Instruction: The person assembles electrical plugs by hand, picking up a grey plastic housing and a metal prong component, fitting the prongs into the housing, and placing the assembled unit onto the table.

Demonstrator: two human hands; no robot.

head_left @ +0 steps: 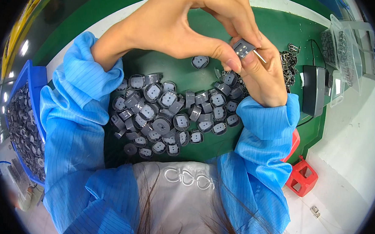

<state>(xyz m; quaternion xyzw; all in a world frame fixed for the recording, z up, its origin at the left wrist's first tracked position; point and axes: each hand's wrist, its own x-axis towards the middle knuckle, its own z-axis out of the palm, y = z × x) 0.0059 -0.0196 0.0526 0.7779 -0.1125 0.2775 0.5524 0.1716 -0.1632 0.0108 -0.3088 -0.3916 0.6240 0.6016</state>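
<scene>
A small dark grey plastic part (243, 48) with metal contacts is held up above the far side of the table, between both my hands. My left hand (195, 29) arches over from the left, its thumb and fingers closed about the part. From the right, my right hand (266, 72) is closed on the same part, with its thumb against the near edge. A thin bright metal pin (259, 56) sticks out beside that thumb. Fingers cover some of the part, so its full shape is hidden.
Many grey round housings (168, 99) lie heaped on the green table (167, 61); a single housing (200, 62) sits apart. A blue bin (36, 99) of similar parts stands left. Small metal pieces (288, 65), a black box (313, 89) and a clear container (345, 58) are right. A red stool (302, 176) stands below.
</scene>
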